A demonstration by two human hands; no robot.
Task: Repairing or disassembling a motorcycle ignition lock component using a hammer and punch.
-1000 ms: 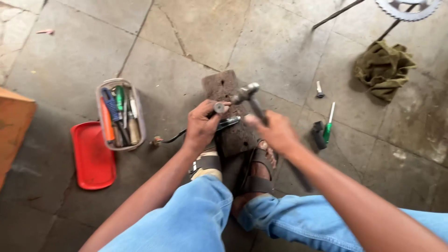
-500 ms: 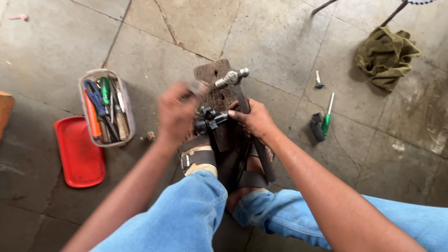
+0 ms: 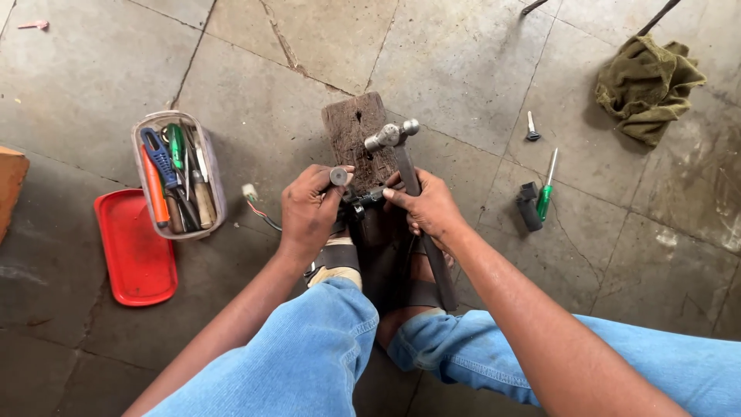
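My left hand (image 3: 311, 210) pinches a small round metal pin (image 3: 338, 176) and steadies a dark metal part (image 3: 366, 199) on a worn wooden block (image 3: 353, 127). My right hand (image 3: 426, 207) holds a hammer's handle (image 3: 434, 262) against its palm, and its fingertips pinch the other end of the dark part. The steel hammer head (image 3: 392, 135) lies on the block, just beyond the hands. The block stands on the floor between my feet, which wear sandals.
At left are a clear tub of hand tools (image 3: 177, 176) and a red tray (image 3: 135, 249). A white plug with wires (image 3: 252, 193) lies near my left hand. To the right are a green screwdriver (image 3: 546, 193), a black piece (image 3: 528, 206), a bolt (image 3: 531, 127) and an olive rag (image 3: 647, 76).
The hammer, held up over the block a second ago, now lies with its head on the wood. My left hand swung in and settled on the dark part, and the view moved closer.
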